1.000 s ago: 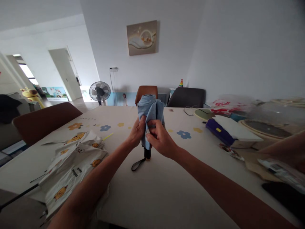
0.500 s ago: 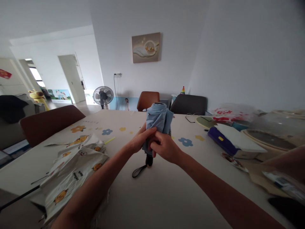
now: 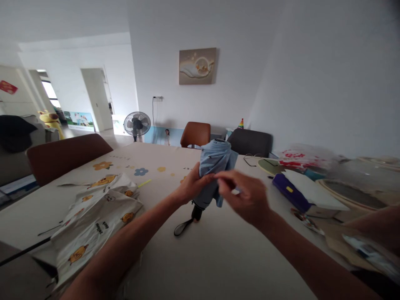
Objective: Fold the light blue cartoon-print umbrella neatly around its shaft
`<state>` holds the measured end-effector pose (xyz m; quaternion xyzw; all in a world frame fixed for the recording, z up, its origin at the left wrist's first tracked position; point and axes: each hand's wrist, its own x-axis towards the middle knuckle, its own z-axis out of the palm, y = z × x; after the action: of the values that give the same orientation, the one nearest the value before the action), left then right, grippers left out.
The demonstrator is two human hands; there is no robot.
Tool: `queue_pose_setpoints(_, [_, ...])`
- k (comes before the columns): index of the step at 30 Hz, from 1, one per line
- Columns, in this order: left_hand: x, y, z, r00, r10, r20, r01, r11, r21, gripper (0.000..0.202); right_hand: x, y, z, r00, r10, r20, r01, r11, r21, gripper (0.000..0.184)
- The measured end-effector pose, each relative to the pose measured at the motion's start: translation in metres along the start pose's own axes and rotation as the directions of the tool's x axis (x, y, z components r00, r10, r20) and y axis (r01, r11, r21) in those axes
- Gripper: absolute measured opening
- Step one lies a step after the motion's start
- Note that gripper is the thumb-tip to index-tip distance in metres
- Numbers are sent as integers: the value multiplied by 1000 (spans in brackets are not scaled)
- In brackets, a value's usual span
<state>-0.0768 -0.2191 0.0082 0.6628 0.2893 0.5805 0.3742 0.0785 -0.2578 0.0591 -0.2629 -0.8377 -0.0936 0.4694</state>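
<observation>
A folded light-blue umbrella [image 3: 215, 160] stands slightly tilted over the table, its black handle [image 3: 196, 212] and wrist loop at the bottom. My left hand [image 3: 193, 183] is closed around its left side, thumb across the front. My right hand [image 3: 245, 198] is at the umbrella's right side, partly blurred, fingers curled and fingertips drawn together by the left thumb. What those fingertips hold, if anything, cannot be made out. A loose fold of the fabric sticks out at the right and hangs beneath the right fingers.
A crumpled white bag with yellow duck prints [image 3: 103, 225] lies at left on the table [image 3: 206, 262]. On the right are a purple case [image 3: 290, 191], a white box [image 3: 318, 196], glasses [image 3: 253, 160] and plastic bags [image 3: 306, 156]. Chairs [image 3: 195, 135] and a fan [image 3: 136, 124] stand beyond.
My right hand has moved from the umbrella's front to its right side. The umbrella has shifted slightly right in view and leans more to the right. My left hand stays around it.
</observation>
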Motion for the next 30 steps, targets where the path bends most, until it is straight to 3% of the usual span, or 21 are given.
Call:
queue_pose_setpoints(1, [-1, 2, 2, 999, 20, 27, -20, 1000, -7, 36, 8, 2, -9, 993, -14, -114, 6, 998, -68, 16])
queue_pose_setpoints(3, [-3, 7, 5, 996, 42, 74, -40, 999, -20, 38, 27, 6, -23, 987, -57, -152, 33, 987, -156, 34])
queue_pose_setpoints(5, [-5, 12, 7, 995, 55, 87, -55, 998, -1, 38, 44, 11, -29, 997, -79, -15, 74, 977, -200, 55])
queue_pose_setpoints(7, [-7, 15, 9, 993, 73, 88, -75, 997, 24, 35, 56, 15, -29, 988, -35, 148, 67, 974, -218, 63])
queue_pose_setpoints(10, [-8, 15, 11, 994, 64, 85, -67, 997, 34, 34, 66, 15, -23, 960, 99, 263, -38, 973, -228, 49])
queue_pose_setpoints(13, [-8, 14, 12, 996, 27, 87, -27, 1000, -1, 37, 72, 11, -14, 953, 237, 191, -185, 949, -256, 32])
queue_pose_setpoints(17, [-7, 11, 7, 995, -79, 60, 85, 991, -99, 32, 82, 12, -8, 943, 306, 128, -288, 947, -139, 33])
queue_pose_setpoints(20, [-4, 5, -4, 985, -173, 19, 174, 968, -183, 32, 79, 18, -11, 942, 330, -56, -330, 944, 18, 34])
queue_pose_setpoints(22, [-1, -1, -13, 973, -232, -6, 223, 942, -251, 35, 68, 21, -13, 900, 379, -214, -375, 925, 60, 31])
queue_pose_setpoints(24, [2, -6, -20, 958, -285, -29, 262, 914, -310, 37, 50, 21, -11, 861, 444, -247, -441, 895, 69, 28])
queue_pose_setpoints(28, [5, -11, -28, 937, -347, -50, 311, 887, -341, 39, 14, 13, 4, 849, 528, 12, -528, 849, 1, 28])
queue_pose_setpoints(30, [5, -11, -29, 933, -356, -47, 321, 886, -334, 39, 5, 9, 13, 817, 558, 144, -551, 830, -91, 27])
